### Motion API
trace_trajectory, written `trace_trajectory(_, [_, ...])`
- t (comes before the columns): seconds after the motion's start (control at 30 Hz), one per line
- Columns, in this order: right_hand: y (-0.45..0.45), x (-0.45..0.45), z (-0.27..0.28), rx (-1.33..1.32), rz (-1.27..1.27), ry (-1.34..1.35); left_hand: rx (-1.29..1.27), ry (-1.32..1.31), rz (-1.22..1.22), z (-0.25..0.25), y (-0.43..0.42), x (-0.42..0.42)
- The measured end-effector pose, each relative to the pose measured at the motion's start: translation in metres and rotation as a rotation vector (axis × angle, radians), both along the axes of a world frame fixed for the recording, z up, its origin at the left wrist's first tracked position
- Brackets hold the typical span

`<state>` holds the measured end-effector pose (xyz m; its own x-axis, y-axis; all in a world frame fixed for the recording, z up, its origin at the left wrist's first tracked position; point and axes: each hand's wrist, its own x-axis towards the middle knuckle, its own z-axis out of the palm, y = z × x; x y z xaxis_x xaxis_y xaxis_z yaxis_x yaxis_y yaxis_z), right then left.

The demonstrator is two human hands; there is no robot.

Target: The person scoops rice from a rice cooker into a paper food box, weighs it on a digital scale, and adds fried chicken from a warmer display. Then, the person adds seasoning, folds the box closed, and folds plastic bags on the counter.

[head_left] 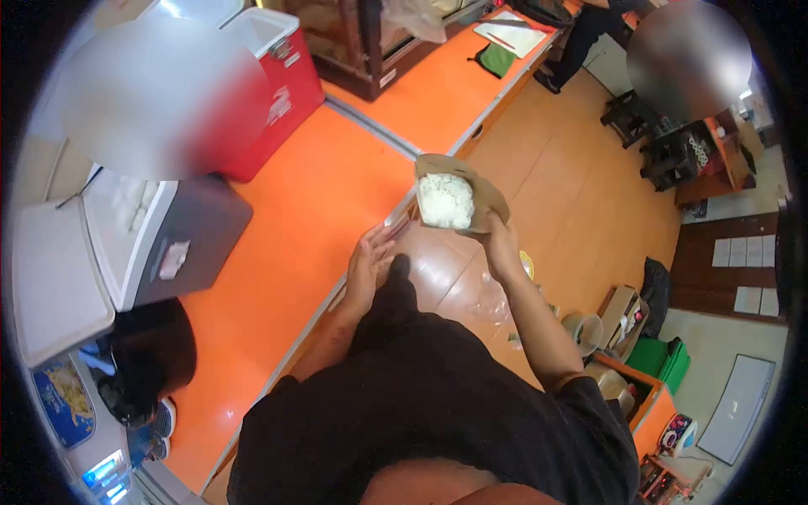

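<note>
My right hand [502, 246] grips the side of an open brown cardboard food box [491, 195]. A mound of white rice [447, 202] with small dark flecks sits inside it. The box is held out in front of me, beside the edge of the orange counter [286, 227]. Below and to the left of the box is my left hand [370, 263], its fingers stretched out and apart, holding nothing. It is close to the counter's metal edge; whether it touches that edge I cannot tell.
On the counter stand a grey cooler [198, 231], a red cooler [282, 105] and a black round container [164, 349]. Further along are a glass-sided cabinet [337, 38], a white board [513, 38] and a green cloth [497, 60]. Black stools [669, 160] stand across the floor, near another person.
</note>
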<state>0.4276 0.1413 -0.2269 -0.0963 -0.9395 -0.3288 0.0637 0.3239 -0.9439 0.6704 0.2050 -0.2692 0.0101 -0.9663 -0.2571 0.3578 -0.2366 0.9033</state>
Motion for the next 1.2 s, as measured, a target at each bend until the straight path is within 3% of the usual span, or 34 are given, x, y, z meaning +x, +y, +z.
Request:
trace_trajectory(0.17, [-0.102,-0.031,-0.018,-0.007,0.107,0.017,0.080,0.166,-0.042,-0.033,-0.111,-0.039])
trace_trajectory(0.33, [-0.196,-0.051,-0.022,-0.069,0.160,0.105,0.142,0.220,-0.037,-0.013,-0.234,-0.101])
trace_trajectory(0.4, [-0.237,-0.069,-0.046,0.024,0.224,0.015,0.147,0.257,-0.122,-0.028,-0.276,-0.115])
trace_trajectory(0.47, [-0.272,-0.072,-0.054,0.006,0.273,-0.010,0.161,-0.266,-0.178,-0.045,-0.307,-0.124])
trace_trajectory(0.53, [-0.310,-0.079,-0.063,0.048,0.309,0.013,0.190,-0.404,-0.138,-0.049,-0.339,-0.141])
trace_trajectory(0.6, [-0.345,-0.091,-0.102,-0.018,0.385,0.050,0.063,-0.692,0.065,-0.074,-0.369,-0.155])
trace_trajectory(0.63, [-0.371,-0.094,-0.113,-0.052,0.435,0.098,0.060,-0.698,0.120,-0.092,-0.383,-0.157])
trace_trajectory(0.7, [-0.411,-0.099,-0.082,-0.002,0.580,0.163,0.129,-0.878,0.153,-0.122,-0.409,-0.165])
trace_trajectory(0.73, [-0.429,-0.105,-0.071,0.071,0.668,0.239,0.143,-0.876,0.201,-0.108,-0.422,-0.170])
trace_trajectory(0.77, [-0.454,-0.120,-0.139,-0.281,0.735,0.304,0.198,-0.844,0.227,-0.092,-0.428,-0.178])
trace_trajectory(0.8, [-0.473,-0.128,-0.138,-0.287,0.773,0.298,0.257,-0.810,0.247,-0.079,-0.435,-0.189])
trace_trajectory(0.87, [-0.510,-0.129,-0.101,-0.019,0.997,0.421,0.307,-0.825,0.331,-0.087,-0.454,-0.207])
trace_trajectory(0.9, [-0.525,-0.131,-0.055,0.040,1.123,0.607,0.354,-0.841,0.381,-0.089,-0.456,-0.217])
trace_trajectory(0.93, [-0.538,-0.136,-0.030,0.017,1.172,0.590,0.376,-0.854,0.430,-0.083,-0.458,-0.227])
trace_trajectory(1.0, [-0.577,-0.144,-0.004,-0.294,1.378,0.648,0.320,-0.826,0.610,-0.070,-0.470,-0.248])
trace_trajectory(1.07, [-0.626,-0.140,0.016,-0.476,1.496,0.549,0.409,-0.815,0.619,-0.062,-0.474,-0.259])
trace_trajectory(1.13, [-0.665,-0.139,0.103,-0.581,1.479,0.333,0.446,-0.776,0.731,-0.035,-0.481,-0.273])
trace_trajectory(1.17, [-0.687,-0.139,0.149,-0.804,1.429,0.281,0.186,-0.881,0.967,-0.081,-0.480,-0.271])
trace_trajectory(1.2, [-0.710,-0.135,0.186,-0.988,1.298,0.269,0.067,-1.035,1.078,-0.047,-0.485,-0.278])
